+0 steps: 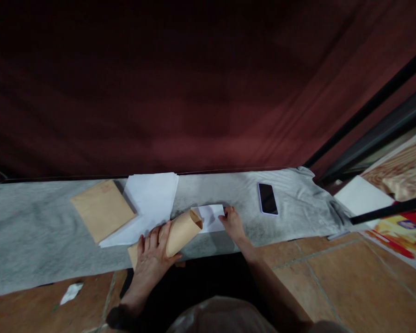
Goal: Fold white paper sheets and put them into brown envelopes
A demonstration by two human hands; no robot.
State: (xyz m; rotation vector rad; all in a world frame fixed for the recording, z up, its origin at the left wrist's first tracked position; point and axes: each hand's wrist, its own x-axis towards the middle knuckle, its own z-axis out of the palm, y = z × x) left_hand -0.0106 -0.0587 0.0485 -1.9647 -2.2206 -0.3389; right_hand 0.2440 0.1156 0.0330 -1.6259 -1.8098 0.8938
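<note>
The left hand [154,254] clasps a tan paper envelope [184,232] between thumb and fingers, its bulging mouth facing right. The right hand [233,222] pinches the right edge of a folded white paper sheet [213,216], fingers together on it; whether its other end is inside the mouth I cannot tell. Both lie over a grey plush cloth [225,182]. A dark-screened phone with a lilac edge [268,199] lies to the right.

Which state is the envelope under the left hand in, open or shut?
Open: the brown envelope gapes at its right end, showing its inside.
</note>
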